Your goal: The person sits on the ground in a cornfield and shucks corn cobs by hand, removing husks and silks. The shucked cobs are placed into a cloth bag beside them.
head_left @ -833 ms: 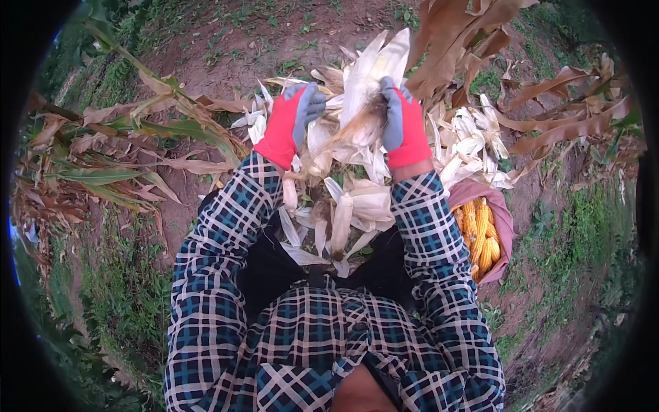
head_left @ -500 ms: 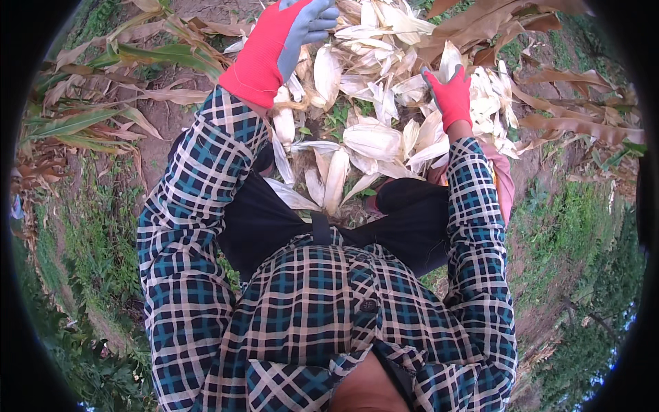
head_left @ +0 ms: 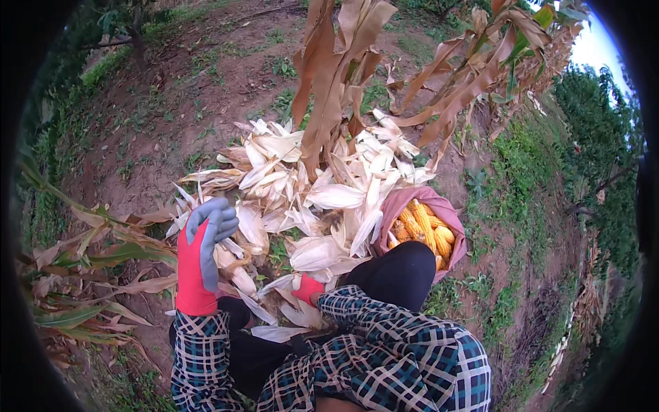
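My left hand (head_left: pixel 203 255), in a red glove with grey fingers and palm, is raised at the left edge of a heap of dry corn husks (head_left: pixel 336 193). Its fingers are loosely bent, and nothing shows in them. Low among the husks between my knees is my right hand (head_left: pixel 309 288), gloved in red, its fingers hidden from view. Beside it lie a small pale piece (head_left: pixel 296 281) and a pale husked ear of corn (head_left: pixel 302 314). A wide pale husk (head_left: pixel 316 254) lies just beyond that hand.
At my right knee stands a reddish cloth sack (head_left: pixel 454 223) holding several yellow ears of corn (head_left: pixel 424 225). Dry cornstalks (head_left: pixel 329 82) rise behind the heap, and more dry leaves (head_left: pixel 103 257) hang at the left. Bare soil and low weeds surround it.
The view has tilted up and turned, bringing the corn-filled sack into sight. My right hand has come from the heap's right side down to the middle, near my knees.
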Available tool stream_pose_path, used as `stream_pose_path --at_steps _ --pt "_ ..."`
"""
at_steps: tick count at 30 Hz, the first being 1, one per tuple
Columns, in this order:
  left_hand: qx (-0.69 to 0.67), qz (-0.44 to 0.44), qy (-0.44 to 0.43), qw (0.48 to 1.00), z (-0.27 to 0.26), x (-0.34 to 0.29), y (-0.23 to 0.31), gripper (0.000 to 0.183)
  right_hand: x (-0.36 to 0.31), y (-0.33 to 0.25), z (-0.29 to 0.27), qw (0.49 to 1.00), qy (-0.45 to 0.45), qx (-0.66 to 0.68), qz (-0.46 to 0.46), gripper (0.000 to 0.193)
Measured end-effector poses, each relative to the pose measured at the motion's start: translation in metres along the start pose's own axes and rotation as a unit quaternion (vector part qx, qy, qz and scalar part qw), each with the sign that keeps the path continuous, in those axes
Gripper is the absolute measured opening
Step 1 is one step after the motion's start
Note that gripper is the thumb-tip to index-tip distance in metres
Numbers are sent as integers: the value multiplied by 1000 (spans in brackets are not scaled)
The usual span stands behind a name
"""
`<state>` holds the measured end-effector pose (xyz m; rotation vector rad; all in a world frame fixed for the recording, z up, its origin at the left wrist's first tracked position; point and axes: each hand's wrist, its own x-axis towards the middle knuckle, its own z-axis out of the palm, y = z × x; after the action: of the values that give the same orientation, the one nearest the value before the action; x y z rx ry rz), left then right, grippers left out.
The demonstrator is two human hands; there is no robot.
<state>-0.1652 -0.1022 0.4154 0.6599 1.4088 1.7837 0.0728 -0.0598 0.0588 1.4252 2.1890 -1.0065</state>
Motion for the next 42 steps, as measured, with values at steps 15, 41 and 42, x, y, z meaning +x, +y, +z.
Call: stream_pose_path --at_steps 15,41,42 --pt "35 -25 -32 999 12 -2 -3 31 9 -5 -10 999 -25 21 5 76" --pt "-207 -269 -155 928 68 29 -40 74 -86 -158 -315 721 364 347 -477 77" --pt "-244 -252 -112 930 78 23 -32 71 -95 -164 -314 743 326 334 -480 77"
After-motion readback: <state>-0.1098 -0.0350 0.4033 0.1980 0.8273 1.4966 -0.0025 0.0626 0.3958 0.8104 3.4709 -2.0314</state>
